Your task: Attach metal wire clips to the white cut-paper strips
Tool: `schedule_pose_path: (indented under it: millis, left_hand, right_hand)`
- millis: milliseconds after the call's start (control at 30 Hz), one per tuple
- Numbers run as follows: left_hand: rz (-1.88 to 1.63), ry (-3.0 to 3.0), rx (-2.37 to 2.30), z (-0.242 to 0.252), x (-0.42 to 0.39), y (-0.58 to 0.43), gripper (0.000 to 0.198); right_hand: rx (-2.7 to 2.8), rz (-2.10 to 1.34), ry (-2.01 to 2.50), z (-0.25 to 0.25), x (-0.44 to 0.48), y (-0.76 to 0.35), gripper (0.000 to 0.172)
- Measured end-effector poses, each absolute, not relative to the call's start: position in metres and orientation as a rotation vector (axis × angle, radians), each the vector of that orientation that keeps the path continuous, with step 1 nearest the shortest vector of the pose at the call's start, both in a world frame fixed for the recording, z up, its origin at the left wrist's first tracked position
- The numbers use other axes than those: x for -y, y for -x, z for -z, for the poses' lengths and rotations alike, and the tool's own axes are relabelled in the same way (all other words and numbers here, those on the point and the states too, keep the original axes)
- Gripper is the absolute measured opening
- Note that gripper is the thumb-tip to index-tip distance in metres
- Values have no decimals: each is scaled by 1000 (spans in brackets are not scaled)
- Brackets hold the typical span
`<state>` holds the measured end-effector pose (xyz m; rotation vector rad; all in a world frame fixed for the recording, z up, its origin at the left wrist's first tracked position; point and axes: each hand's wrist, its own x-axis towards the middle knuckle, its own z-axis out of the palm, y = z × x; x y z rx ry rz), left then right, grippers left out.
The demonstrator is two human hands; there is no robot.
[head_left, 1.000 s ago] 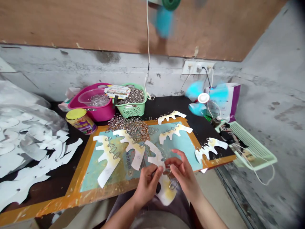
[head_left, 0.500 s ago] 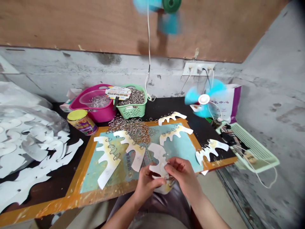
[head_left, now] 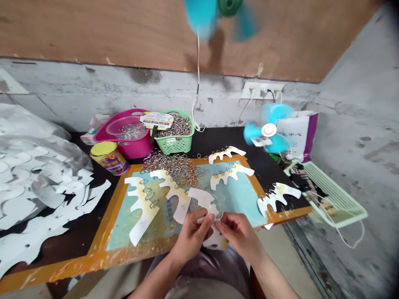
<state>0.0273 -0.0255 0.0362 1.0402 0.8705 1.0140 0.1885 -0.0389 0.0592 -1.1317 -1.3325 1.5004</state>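
- My left hand: thumb & fingers pinched narrow on the white card cutout, gripping its near left edge.
- My right hand: fingertips closed tight on a metal ring that sits at the cutout's edge, right btw. the two hands.
- The cutout is held up over the near edge of the painted board. Its far end points away from me & its near end is tucked under the fingers of both hands.
- The hands nearly touch each other, w/ the ring at the meeting point.
- Left of the hands, flat on the board: a ringed cutout, well apart from the held one.
- Beyond the hands: a loose ring pile at the board's far edge.
- Behind that, on the black worktop: a green basket full of rings, w/ a pink basin just beside it & a yellow-lid jar further left.
- Far right: a small blue fan, blades blurred.
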Motion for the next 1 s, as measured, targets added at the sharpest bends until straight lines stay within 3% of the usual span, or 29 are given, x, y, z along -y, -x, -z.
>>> schedule_pose_path:
  millis: [233, 533, 800, 1000]
  left_hand:
    - [-1039, -816, -655, -27, 43, -32, 47]
    - [-916, -1044, -698, -25, 29, -18, 50]
    - [-1100, -1054, -739, -10, 38, -16, 65]
    - [-936, -1385, -984, -29, 35, -22, 39]
  right_hand:
    - [1313, -1540, 828, -53, 52, -182, 37]
    - [1253, -1668, 873, -45, 44, -194, 48]
    - [1238, -1457, 1105, -58, 45, -182, 30]
    - [1449, -1082, 1198, -60, 49, -189, 13]
